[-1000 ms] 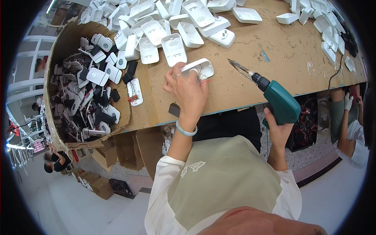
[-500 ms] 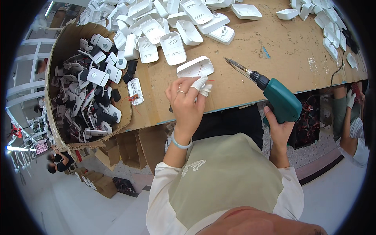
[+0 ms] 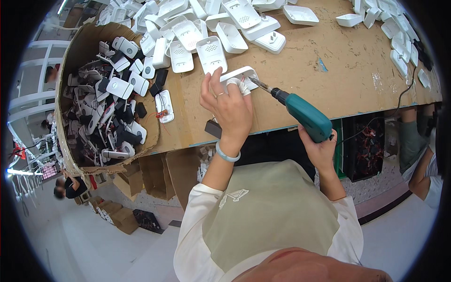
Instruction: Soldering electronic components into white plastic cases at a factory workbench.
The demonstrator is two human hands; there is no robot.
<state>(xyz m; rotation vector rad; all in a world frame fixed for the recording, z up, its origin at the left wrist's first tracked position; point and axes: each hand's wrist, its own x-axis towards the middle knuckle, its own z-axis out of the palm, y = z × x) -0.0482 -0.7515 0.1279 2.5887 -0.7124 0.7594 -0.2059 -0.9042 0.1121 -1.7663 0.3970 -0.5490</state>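
Note:
A white plastic shell (image 3: 242,73) lies hollow side up near the table's front edge. My left hand (image 3: 229,105) bends over its near side. White wrappings cover some of its fingertips, which pinch together inside the shell, at a thin wire that is barely visible now. My right hand (image 3: 320,148) grips a green soldering gun (image 3: 307,115) from below. The gun's metal tip (image 3: 259,83) points into the shell's right end, close to my left fingertips. Whether it touches anything inside cannot be made out. A small black block (image 3: 213,129) sits below my left hand at the table edge.
At left, a cardboard box (image 3: 61,108) holds many white and black device parts. Beside it lies a white cover (image 3: 164,105) with red wires. White shells (image 3: 211,54) are heaped at the back. A black cable (image 3: 408,89) crosses the right side, where a co-worker's arm (image 3: 419,176) shows.
My right hand has brought the soldering gun left, its tip now at the shell. My left hand has shifted slightly right, its fingers now in the shell.

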